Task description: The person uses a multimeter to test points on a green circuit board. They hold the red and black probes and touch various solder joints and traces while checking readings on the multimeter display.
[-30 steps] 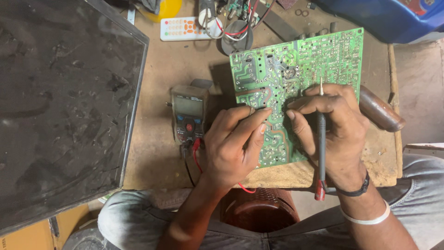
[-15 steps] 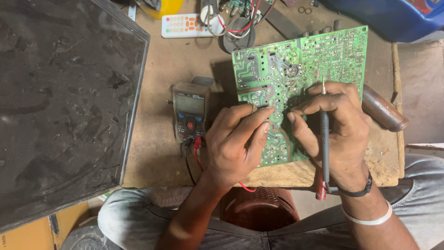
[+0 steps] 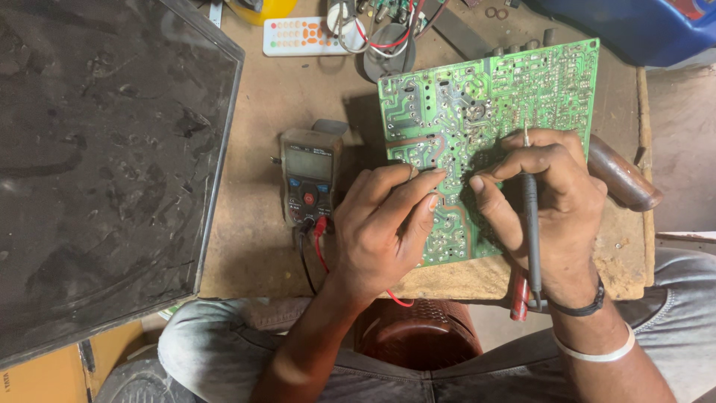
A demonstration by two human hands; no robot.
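Circuit board (image 3: pixel 488 97), green, solder side up, lies on the brown worktop (image 3: pixel 276 112) propped at a slight angle, its near half under both your hands. Your right hand (image 3: pixel 556 205) is closed around a black probe (image 3: pixel 530 224), tip up near the board's middle. Your left hand (image 3: pixel 384 224) has fingers pinched together at the board's left part; what they pinch is hidden, likely the other probe, since a red lead (image 3: pixel 321 250) runs from the multimeter (image 3: pixel 307 183) under that palm. Risk: joints sit close together, so a slipped tip could bridge two pads; leaning on the tilted board could rock it off contact. The meter's display is too dim to make out. Component side unseen. Brown tool handle (image 3: pixel 623 179) is partly behind your right hand.
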